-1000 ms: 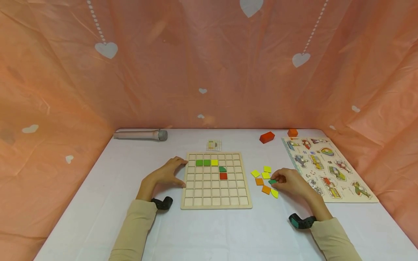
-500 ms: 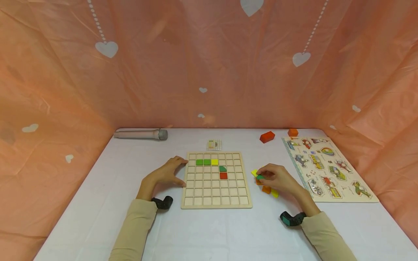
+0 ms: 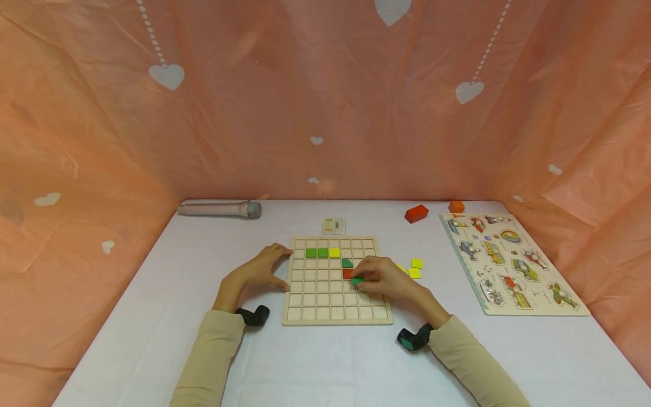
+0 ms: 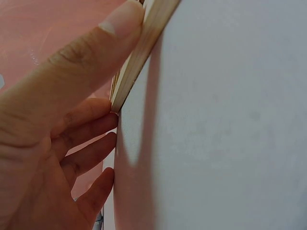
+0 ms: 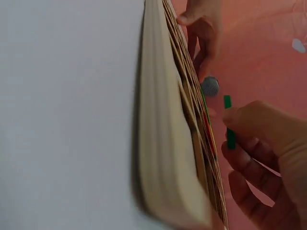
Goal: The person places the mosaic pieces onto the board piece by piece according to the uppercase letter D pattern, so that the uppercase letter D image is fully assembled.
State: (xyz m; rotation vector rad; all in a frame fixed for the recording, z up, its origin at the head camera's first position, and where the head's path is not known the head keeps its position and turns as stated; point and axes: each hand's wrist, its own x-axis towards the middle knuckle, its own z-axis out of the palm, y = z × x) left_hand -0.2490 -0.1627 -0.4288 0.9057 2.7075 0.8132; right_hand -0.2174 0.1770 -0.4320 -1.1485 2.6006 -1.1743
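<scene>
A wooden grid board (image 3: 337,317) lies on the white table, with two light green tiles (image 3: 316,252), a yellow tile (image 3: 334,252), a dark green tile (image 3: 347,263) and a red tile (image 3: 347,273) set in its cells. My right hand (image 3: 378,278) hovers over the board and pinches a small green tile (image 3: 357,281) (image 5: 229,122) just below the red one. My left hand (image 3: 256,271) rests against the board's left edge (image 4: 139,57), thumb and fingers touching the wood.
Loose yellow tiles (image 3: 416,268) lie right of the board. An animal peg puzzle (image 3: 508,263) sits at the far right. A red block (image 3: 416,213), an orange block (image 3: 455,206), a small pattern card (image 3: 333,226) and a grey microphone (image 3: 220,210) lie at the back. Pink cloth walls surround the table.
My right hand lifted the green tile from the loose pile and carried it left over the board. The left hand has stayed at the board's edge.
</scene>
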